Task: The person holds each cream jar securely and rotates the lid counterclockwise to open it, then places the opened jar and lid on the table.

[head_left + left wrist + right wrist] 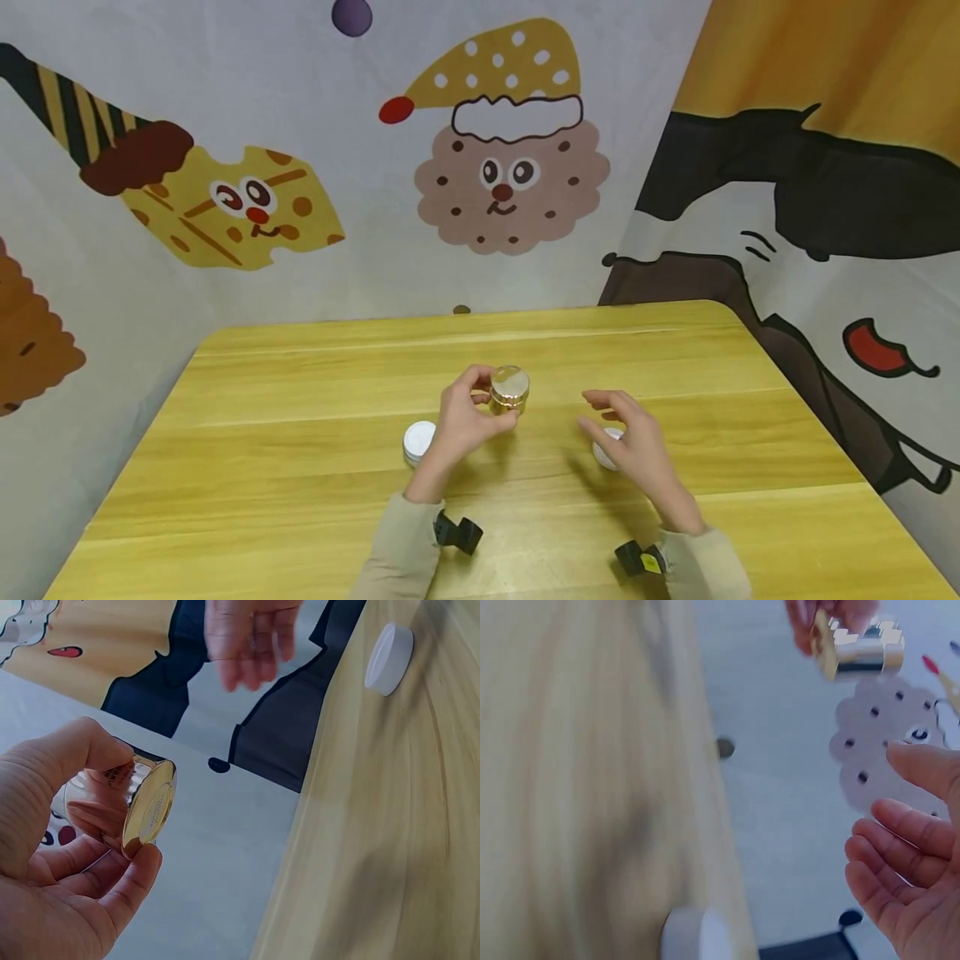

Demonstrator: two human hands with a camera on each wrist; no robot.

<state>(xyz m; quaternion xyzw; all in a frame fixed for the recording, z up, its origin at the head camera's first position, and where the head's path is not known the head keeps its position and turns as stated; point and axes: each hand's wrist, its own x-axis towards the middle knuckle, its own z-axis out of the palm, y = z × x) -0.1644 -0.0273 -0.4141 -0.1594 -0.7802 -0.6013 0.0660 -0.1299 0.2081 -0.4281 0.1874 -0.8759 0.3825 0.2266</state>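
A shiny gold cosmetic jar [509, 390] with its lid on is held off the table by my left hand [468, 419]. Thumb and fingers grip its sides, and its base with a small label faces the left wrist view, where the jar [124, 802] is large. My right hand [637, 446] hovers to the right of the jar, fingers loosely bent and holding nothing. Partly behind that hand lies a round white lid-like piece [606, 450], seen also as a white disc [389, 659] in the left wrist view. Beside my left wrist stands a small white jar [418, 440], partly hidden.
The wooden table [262, 500] reaches back to a hanging cloth [360, 275] printed with cartoon figures. A black wrist camera [459, 533] sits on the left wrist and another black camera [637, 558] on the right.
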